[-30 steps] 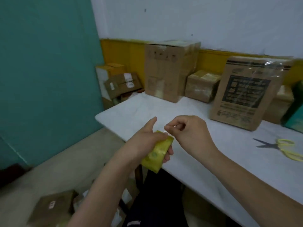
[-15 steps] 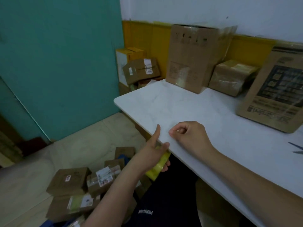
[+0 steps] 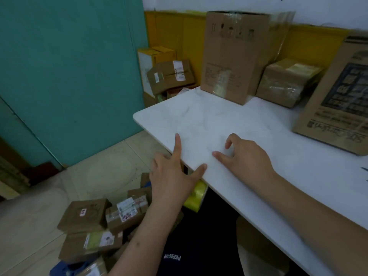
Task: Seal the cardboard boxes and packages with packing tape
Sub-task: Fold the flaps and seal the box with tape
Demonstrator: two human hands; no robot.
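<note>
Packing tape roll (image 3: 196,198), yellow: at 6 o'clock from the frame centre, just under the near edge of the white table (image 3: 219,116), showing from beneath the palm of the left hand (image 3: 175,176). That hand has its index finger straight toward 12 o'clock and its thumb laid on the table edge. Its other fingers are hidden, so whether it grasps the roll cannot be told. Right hand (image 3: 247,156): at 4 o'clock from the left one, resting on the table top, loosely curled with thumb and index finger apart and nothing seen between them. Tall cardboard box (image 3: 233,56): upright at 12 o'clock, at the back of the table. Tape-wrapped box (image 3: 284,82): low, just beside it at 1 o'clock. Printed box (image 3: 334,108): tilted back at 2 o'clock, well apart from the right hand. Bare white surface lies between the hands and these three. The table's rounded corner is at 10 o'clock and its near edge runs on toward 5 o'clock. Corner boxes (image 3: 171,74): stacked at 11 o'clock past the table end, against the teal wall (image 3: 69,66). Labelled parcels (image 3: 123,212): heaped on the floor (image 3: 111,168) at 7 o'clock, beside the left forearm, with open tile between them and the wall.
</note>
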